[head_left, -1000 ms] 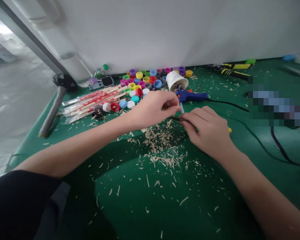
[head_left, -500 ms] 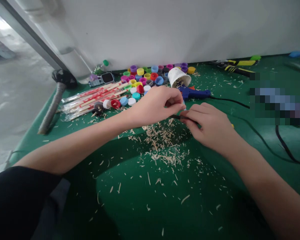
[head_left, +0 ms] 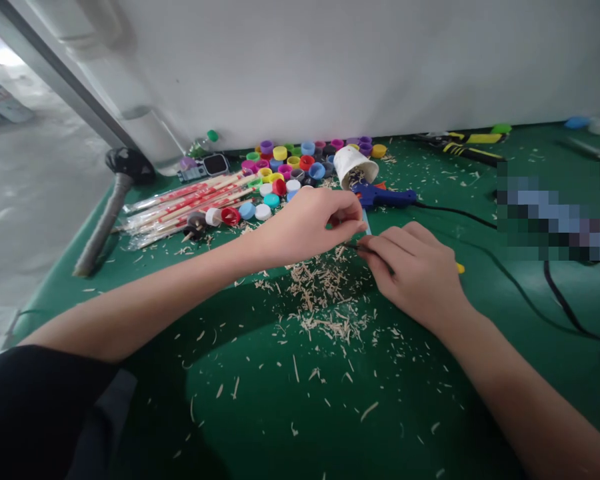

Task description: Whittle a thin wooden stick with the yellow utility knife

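Note:
My left hand [head_left: 325, 223] is closed in a pinch, thumb against forefinger, at a small pale-blue piece [head_left: 367, 223] mostly covered by the fingers. Close beside it, my right hand [head_left: 413, 267] wraps round a slim dark tool [head_left: 353, 247]. Only the thin tip of this tool shows, pointing left under the left fingertips. A yellow end [head_left: 461, 268] peeks out behind the right hand. Below both hands, pale wood shavings [head_left: 320, 287] lie heaped and scattered on the green tabletop [head_left: 260, 413].
Behind the hands lie many coloured bottle caps [head_left: 280, 153], a tipped white cup [head_left: 353, 167] and a blue glue gun [head_left: 390, 197] with a black cord. Wrapped chopsticks [head_left: 190, 200], a hammer [head_left: 107, 220] and a smartwatch [head_left: 215, 164] are left; yellow-black pliers [head_left: 473, 145] sit back right.
The view has tilted slightly, so everything sits a little lower in the picture. Both hands keep nearly the same place and hold; the left fingertips have shifted slightly.

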A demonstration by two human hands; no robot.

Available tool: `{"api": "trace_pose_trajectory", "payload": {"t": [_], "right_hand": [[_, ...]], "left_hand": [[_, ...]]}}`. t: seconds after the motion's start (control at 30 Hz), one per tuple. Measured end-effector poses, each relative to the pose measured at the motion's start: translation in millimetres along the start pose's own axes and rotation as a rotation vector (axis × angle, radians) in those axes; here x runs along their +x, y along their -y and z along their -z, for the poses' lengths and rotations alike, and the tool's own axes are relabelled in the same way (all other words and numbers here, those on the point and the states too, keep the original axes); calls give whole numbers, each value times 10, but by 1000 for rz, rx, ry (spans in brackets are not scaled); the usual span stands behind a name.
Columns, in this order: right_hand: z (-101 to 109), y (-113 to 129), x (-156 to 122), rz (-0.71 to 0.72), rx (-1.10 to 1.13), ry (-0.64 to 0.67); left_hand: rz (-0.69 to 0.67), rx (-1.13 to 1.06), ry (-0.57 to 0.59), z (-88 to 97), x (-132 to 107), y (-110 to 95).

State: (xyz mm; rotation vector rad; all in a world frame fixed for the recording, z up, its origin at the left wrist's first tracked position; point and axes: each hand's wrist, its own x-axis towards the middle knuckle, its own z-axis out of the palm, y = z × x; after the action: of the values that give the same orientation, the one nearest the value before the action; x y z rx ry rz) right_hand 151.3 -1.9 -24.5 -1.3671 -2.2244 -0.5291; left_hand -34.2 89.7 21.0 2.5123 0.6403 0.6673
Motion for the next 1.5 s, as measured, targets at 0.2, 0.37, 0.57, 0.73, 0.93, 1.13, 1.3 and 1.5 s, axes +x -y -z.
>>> {"api": "trace_pose_trajectory", "payload": {"t": [0.2,0.37,0.57,0.73,0.93,1.13,1.3,1.5], "right_hand": [[41,59,-10,63,-132,9],[75,64,-15,29,-159,-53],[46,62,-4,21,-93,-2],[28,-28,36,-32,67,114],[51,-94,96,-106,209,231],[84,-70,129,-158,221,281],[120,3,131,-253,298,367],[120,-3,23,-136,209,178]], "left_hand": [[-29,-38,-9,9,0,1],[-20,-46,-9,17,1,-5],[-10,-57,23,43,3,-32],[-11,-59,39,47,-1,-42],[-1,-41,42,42,4,-42],[3,-20,34,32,15,-33],[5,-33,29,37,17,-36],[11,-55,14,31,25,-26]]}}
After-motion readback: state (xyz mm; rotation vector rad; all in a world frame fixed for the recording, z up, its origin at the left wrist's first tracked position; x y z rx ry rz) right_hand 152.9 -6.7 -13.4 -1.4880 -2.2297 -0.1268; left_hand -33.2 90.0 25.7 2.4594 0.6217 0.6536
